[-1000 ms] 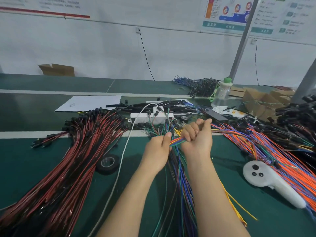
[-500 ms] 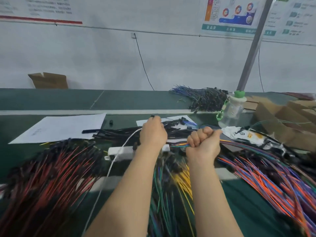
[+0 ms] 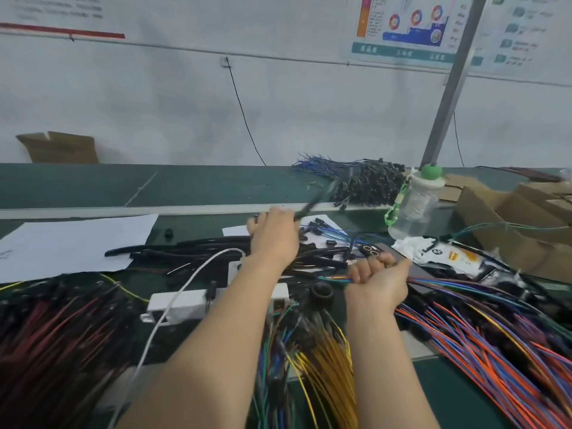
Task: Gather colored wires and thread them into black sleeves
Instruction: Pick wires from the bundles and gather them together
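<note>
My left grip (image 3: 274, 233) grasps a black sleeve (image 3: 315, 198), blurred and tilted toward the far edge of the desk (image 3: 201, 187), held above the heap of black sleeves (image 3: 201, 252) at mid-desk; my right grip (image 3: 379, 280) is clenched round a bundle of colored wires (image 3: 334, 278), tips jutting leftward, the rest trailing toward the right edge; a white power strip (image 3: 185, 303) lies under my left forearm; red-and-black wires (image 3: 46, 335) crowd the near left corner, yellow wires (image 3: 325, 366) the near edge; a clear water bottle (image 3: 414, 205) stands toward the far right.
</note>
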Demonstrator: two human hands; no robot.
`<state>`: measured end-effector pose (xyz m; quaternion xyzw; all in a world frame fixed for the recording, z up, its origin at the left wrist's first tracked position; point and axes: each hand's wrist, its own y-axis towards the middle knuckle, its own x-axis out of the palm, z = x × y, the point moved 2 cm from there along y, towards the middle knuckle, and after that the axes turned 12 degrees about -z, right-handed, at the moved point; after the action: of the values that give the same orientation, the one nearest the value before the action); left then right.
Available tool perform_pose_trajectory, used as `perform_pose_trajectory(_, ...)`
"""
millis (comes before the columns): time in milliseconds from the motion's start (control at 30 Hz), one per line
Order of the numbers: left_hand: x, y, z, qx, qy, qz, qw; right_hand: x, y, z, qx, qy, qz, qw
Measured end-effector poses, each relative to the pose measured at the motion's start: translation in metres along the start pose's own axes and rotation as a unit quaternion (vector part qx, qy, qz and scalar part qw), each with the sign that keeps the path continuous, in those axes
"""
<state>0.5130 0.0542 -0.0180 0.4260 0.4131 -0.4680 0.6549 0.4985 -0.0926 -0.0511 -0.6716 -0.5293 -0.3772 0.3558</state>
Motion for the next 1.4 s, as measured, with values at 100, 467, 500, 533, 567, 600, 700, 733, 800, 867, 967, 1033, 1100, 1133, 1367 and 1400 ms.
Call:
perform_pose_trajectory(100,-0.061,-0.027,0.018,0.117,-0.167,0.086,0.975,0.004,-0.024,-0.015,0.021,0.003,-0.024,0.999)
perform_pose_trajectory(467,-0.115,-0.255,-0.01,0.162,-0.215,-0.194,0.943,-0.013,-0.184,-0.08,0.146,-0.136,-0.215,0.956)
perform_pose_trajectory(500,-0.108,-0.274,-0.017,0.14,-0.248,-0.211,0.935,-0.021,-0.2,-0.08,0.144,-0.167,-0.219,0.95)
perform_pose_trajectory(533,-0.102,-0.291,-0.025,0.124,-0.266,-0.213,0.932,-0.03,-0.214,-0.079,0.139,-0.195,-0.216,0.947)
perform_pose_trajectory(567,-0.098,-0.306,-0.033,0.116,-0.277,-0.196,0.933,-0.038,-0.227,-0.077,0.133,-0.216,-0.208,0.945)
perform_pose_trajectory(600,-0.095,-0.319,-0.043,0.109,-0.314,-0.163,0.929,-0.045,-0.237,-0.075,0.131,-0.226,-0.196,0.945)
perform_pose_trajectory(700,-0.084,-0.355,-0.068,0.115,-0.665,-0.122,0.728,-0.054,-0.257,-0.072,0.155,-0.166,-0.167,0.959)
perform_pose_trajectory(733,-0.079,-0.365,-0.072,0.137,-0.772,-0.132,0.607,-0.054,-0.261,-0.071,0.165,-0.128,-0.158,0.965)
perform_pose_trajectory(800,-0.067,-0.381,-0.071,0.19,-0.893,-0.139,0.384,-0.052,-0.265,-0.069,0.171,-0.068,-0.137,0.973)
perform_pose_trajectory(867,-0.058,-0.385,-0.062,0.24,-0.939,-0.12,0.216,-0.051,-0.268,-0.064,0.171,-0.047,-0.121,0.977)
perform_pose_trajectory(967,-0.05,-0.381,-0.044,0.221,-0.959,-0.028,0.176,-0.052,-0.272,-0.053,0.186,-0.043,-0.108,0.976)
perform_pose_trajectory(1033,-0.044,-0.375,-0.04,0.185,-0.97,0.042,0.152,-0.057,-0.272,-0.046,0.197,-0.039,-0.098,0.975)
perform_pose_trajectory(1100,-0.043,-0.37,-0.041,0.168,-0.976,0.08,0.116,-0.066,-0.272,-0.04,0.202,-0.044,-0.082,0.975)
perform_pose_trajectory(1133,-0.044,-0.367,-0.043,0.161,-0.975,0.083,0.132,-0.071,-0.272,-0.037,0.204,-0.057,-0.079,0.974)
perform_pose_trajectory(1367,-0.009,-0.354,-0.008,0.022,-0.756,-0.049,0.653,-0.07,-0.279,-0.02,0.232,-0.239,-0.169,0.928)
perform_pose_trajectory(1400,-0.004,-0.355,-0.006,0.026,-0.753,-0.041,0.656,-0.069,-0.281,-0.02,0.232,-0.257,-0.184,0.92)
